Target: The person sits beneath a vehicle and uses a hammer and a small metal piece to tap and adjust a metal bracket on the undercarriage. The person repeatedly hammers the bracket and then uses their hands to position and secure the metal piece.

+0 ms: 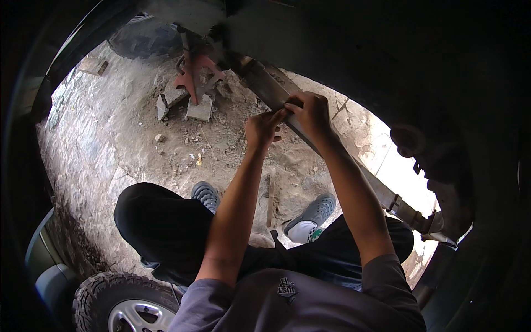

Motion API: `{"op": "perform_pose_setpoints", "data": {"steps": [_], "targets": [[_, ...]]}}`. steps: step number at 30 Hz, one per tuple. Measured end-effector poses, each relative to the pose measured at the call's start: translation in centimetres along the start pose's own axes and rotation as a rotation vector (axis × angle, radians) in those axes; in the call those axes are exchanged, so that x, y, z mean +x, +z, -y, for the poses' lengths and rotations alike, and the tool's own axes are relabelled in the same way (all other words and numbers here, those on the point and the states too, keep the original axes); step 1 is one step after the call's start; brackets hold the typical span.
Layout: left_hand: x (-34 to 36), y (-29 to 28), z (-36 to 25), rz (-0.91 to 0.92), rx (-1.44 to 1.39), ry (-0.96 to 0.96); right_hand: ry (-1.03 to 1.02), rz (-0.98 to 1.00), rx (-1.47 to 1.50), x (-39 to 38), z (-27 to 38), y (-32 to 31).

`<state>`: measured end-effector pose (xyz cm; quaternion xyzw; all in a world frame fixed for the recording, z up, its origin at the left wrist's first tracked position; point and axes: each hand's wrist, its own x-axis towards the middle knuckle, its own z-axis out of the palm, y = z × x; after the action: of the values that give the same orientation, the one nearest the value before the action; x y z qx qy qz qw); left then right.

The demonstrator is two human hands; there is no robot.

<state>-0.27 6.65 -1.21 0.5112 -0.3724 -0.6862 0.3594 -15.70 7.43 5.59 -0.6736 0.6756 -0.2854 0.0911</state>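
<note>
Head view: I see the bare left hand (260,131) and bare right hand (311,113) curled, fingertips meeting, at the long grey metal bar (265,87) slanting toward lower right; whether they pinch anything, I can't tell. I'd brace both, making small fingertip movements.

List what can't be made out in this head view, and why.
All in the head view:
Whether the left hand or right hand holds anything small: fingers cover it.
Part of the metal bar: behind the right hand and forearm.
Wheel: lower part cut off by the bottom edge.
Details of the dark underside at upper right: lost in shadow.
</note>
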Motion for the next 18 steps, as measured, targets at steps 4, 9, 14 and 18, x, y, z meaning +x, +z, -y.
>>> {"op": "perform_pose_setpoints", "data": {"steps": [4,9,14,18], "targets": [[0.2,-0.4,-0.4,0.075,0.061,-0.089,-0.03,-0.025,0.037,1.5,0.2,0.6],[0.4,-0.4,-0.1,0.027,0.001,-0.059,0.08,0.004,0.105,0.5,0.0,0.0],[0.4,0.1,0.4,-0.015,-0.03,-0.03,0.101,0.027,0.076,1.4,0.6,0.2],[0.4,-0.5,-0.3,0.082,0.03,-0.064,0.08,0.002,0.129,1.4,0.4,0.4]]}}
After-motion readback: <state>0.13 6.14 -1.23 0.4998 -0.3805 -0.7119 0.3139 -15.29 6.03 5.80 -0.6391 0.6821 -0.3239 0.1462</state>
